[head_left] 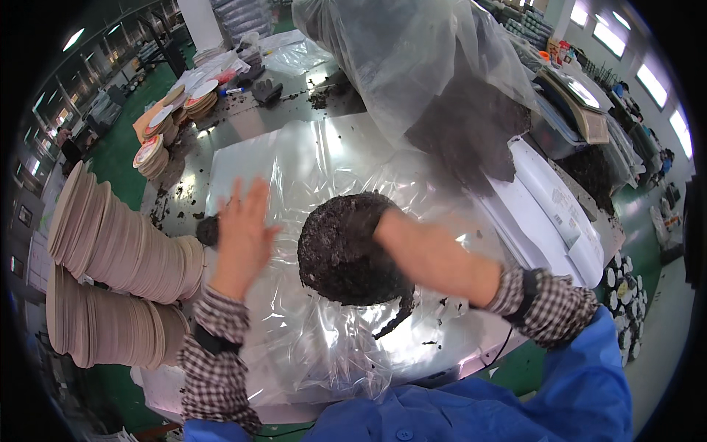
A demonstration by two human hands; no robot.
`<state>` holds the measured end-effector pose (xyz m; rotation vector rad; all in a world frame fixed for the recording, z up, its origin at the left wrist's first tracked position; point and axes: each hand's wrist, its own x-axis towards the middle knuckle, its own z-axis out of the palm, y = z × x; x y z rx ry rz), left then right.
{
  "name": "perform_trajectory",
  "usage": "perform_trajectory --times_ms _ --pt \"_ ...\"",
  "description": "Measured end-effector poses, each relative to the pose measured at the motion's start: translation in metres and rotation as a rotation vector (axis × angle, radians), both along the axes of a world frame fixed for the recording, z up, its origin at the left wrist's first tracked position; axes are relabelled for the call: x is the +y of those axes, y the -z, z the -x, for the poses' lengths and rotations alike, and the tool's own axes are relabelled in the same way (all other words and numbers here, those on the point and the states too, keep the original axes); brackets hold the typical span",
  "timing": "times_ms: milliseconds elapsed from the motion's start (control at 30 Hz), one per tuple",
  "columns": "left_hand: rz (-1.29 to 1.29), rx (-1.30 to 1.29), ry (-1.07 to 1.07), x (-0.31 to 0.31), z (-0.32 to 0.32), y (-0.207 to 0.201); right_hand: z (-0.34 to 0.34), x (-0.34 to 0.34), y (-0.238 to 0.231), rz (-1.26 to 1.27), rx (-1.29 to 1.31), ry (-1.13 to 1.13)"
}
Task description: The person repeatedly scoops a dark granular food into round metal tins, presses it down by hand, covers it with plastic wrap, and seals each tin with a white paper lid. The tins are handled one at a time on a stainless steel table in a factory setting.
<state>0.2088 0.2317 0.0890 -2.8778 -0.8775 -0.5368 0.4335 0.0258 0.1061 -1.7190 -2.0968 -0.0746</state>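
A round, dark, crumbly clump [342, 254] lies on a clear plastic sheet [294, 346] in the middle of the table. Its surface is rough, and a thin dark strip hangs off its lower right side. My right hand [427, 250] reaches over the clump's right part; its fingers are blurred and partly lost against the dark material. To the left of the clump, my left hand [247, 232] is open with fingers spread, apart from it and holding nothing. A small dark lump [208, 230] sits just beside my left hand.
Two tall stacks of round cardboard discs [121, 243] stand at the left. A big clear bag [398, 66] with dark sheet-like material [471, 125] fills the far side. White packaging film [556, 206] lies right. Round labels [151, 155] and a dark glove [265, 92] lie far left.
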Motion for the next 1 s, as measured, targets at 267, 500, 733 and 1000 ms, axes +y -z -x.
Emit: perform_trajectory --times_ms 267,500,733,1000 --pt "0.291 0.142 0.409 -0.084 -0.057 0.063 -0.020 -0.013 0.026 0.458 0.162 -0.357" --pt "0.318 0.433 0.338 -0.084 -0.072 0.076 -0.018 -0.018 0.049 0.361 -0.155 -0.180" --pt "0.413 0.536 0.303 -0.084 -0.079 0.065 -0.060 -0.040 0.027 0.162 0.304 -0.001" --pt "0.433 0.491 0.327 -0.086 -0.080 0.069 -0.059 -0.129 0.074 0.502 0.754 0.085"
